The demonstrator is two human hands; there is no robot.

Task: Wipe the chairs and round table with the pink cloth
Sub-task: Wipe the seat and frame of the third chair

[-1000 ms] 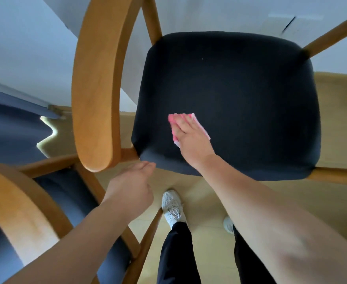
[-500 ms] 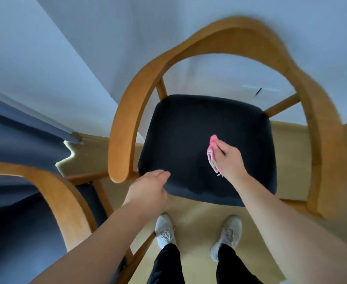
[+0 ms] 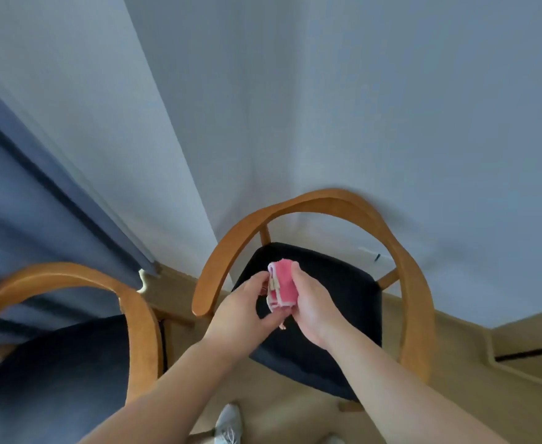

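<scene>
Caught between two bare hands, in front of the black padded seat (image 3: 343, 302) of a wooden armchair with a curved honey-coloured back rail (image 3: 321, 200): a small folded pink cloth with pale stitched edging (image 3: 284, 285). Gripped from the right by the right hand (image 3: 313, 310), fingers curled round the back of the fold and thumb laid along its upper right edge. Pinched at the layered left edge by the left hand (image 3: 241, 312), fingertips bent in against the pale trim, thumb reaching underneath toward a loose thread-like tail at the cloth's lower corner. Both forearms bare, entering from the bottom of the frame and meeting over the front half of the seat. To the left, just beside the first chair, a second armchair of the same wood and dark upholstery (image 3: 71, 274), only partly in frame. Behind it, a blue pleated curtain (image 3: 23, 203) down to the tan floor (image 3: 295, 411). Behind the first chair, a plain pale wall (image 3: 359, 107). At the bottom edge, the toe of a white laced shoe (image 3: 229, 423).
</scene>
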